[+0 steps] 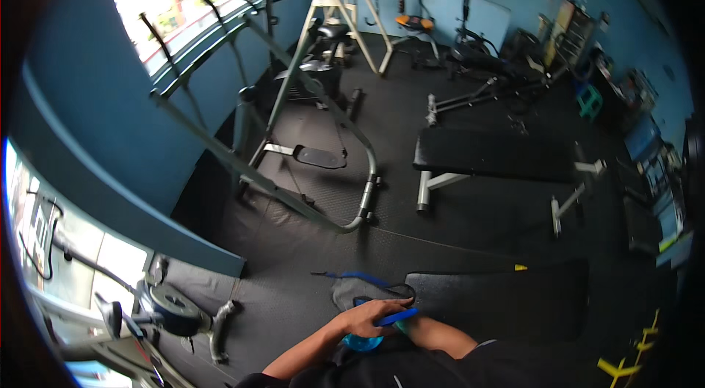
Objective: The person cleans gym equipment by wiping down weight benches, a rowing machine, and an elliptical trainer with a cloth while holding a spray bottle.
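My left hand (373, 317) is at the bottom middle, its fingers closed around a blue object (396, 317) that looks like a flat strip or handle. Just under it shows a translucent blue rounded thing (362, 342), perhaps a bottle. My right hand (406, 325) is mostly hidden behind the blue object and blurred, so its fingers cannot be made out. Beyond the hands, a grey cloth or bag with blue trim (352, 290) lies on the floor, beside a dark bench pad or mat (495, 300).
An elliptical walker (319, 214) stands ahead to the left, near a blue wall. A black padded weight bench (495, 154) is to the right. An exercise bike (173, 305) is at lower left. Several machines line the far wall.
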### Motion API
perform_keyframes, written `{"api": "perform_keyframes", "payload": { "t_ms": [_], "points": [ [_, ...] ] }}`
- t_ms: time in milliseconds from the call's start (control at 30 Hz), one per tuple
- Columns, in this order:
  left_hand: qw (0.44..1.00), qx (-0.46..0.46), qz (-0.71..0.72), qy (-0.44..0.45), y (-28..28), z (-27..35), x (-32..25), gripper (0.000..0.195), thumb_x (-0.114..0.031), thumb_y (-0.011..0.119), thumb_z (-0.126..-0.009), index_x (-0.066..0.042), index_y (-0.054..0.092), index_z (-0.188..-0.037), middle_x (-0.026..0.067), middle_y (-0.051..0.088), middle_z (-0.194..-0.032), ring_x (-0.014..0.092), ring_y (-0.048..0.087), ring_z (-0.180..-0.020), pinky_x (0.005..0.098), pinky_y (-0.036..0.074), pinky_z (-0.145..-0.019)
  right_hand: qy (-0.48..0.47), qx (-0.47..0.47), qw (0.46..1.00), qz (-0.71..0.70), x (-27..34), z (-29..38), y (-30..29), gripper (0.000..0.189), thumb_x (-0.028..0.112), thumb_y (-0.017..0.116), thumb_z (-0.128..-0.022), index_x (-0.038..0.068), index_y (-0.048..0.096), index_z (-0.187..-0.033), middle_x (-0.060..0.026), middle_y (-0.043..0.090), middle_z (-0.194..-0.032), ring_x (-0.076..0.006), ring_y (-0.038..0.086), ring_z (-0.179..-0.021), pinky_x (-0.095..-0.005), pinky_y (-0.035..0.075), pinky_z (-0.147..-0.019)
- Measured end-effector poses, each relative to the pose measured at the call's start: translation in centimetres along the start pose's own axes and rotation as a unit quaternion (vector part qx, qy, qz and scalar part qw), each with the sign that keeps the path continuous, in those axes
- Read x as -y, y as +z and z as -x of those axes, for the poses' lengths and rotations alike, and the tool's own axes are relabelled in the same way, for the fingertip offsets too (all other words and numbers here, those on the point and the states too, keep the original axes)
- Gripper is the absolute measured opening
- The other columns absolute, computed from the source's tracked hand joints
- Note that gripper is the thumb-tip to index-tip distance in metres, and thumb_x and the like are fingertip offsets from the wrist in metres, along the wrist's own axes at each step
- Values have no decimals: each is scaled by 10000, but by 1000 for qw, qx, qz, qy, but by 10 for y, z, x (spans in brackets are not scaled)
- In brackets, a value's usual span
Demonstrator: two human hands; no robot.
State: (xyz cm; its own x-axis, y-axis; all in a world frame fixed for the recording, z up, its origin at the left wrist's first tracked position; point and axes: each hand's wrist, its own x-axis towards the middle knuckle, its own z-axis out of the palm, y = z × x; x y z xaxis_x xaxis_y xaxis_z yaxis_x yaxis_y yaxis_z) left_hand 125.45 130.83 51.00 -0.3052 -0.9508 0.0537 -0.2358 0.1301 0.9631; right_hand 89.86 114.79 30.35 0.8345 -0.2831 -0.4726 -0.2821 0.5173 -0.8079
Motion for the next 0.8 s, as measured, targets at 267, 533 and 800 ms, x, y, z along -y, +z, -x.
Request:
{"api": "perform_keyframes", "payload": {
  "t_ms": [267,533,800],
  "points": [
    [987,125,98,35,-108,-108,10,617,-30,652,-742,31,507,-1339,255,368,-1490,355,310,-1420,404,330,-1106,-251,-98,946,182,185,-143,95,270,171,620,-837,99,644,-1097,-87,639,-1038,-224,636,-901,-339,508,-772],
    [998,-13,47,-44,-252,-206,72,649,-15,667,-780,-4,448,-1391,186,438,-1460,279,429,-1343,392,343,-1092,-444,-155,782,409,426,-261,29,236,179,624,-818,105,657,-1040,-88,639,-1025,-233,635,-881,-340,500,-766],
    [983,-170,53,-51,-369,-328,83,528,-41,637,-805,-8,479,-1307,128,601,-1205,219,652,-1020,364,507,-889,-444,-231,718,484,557,-312,-43,230,189,607,-838,104,642,-1049,-95,652,-1005,-233,637,-921,-366,497,-819]
  ]
}}
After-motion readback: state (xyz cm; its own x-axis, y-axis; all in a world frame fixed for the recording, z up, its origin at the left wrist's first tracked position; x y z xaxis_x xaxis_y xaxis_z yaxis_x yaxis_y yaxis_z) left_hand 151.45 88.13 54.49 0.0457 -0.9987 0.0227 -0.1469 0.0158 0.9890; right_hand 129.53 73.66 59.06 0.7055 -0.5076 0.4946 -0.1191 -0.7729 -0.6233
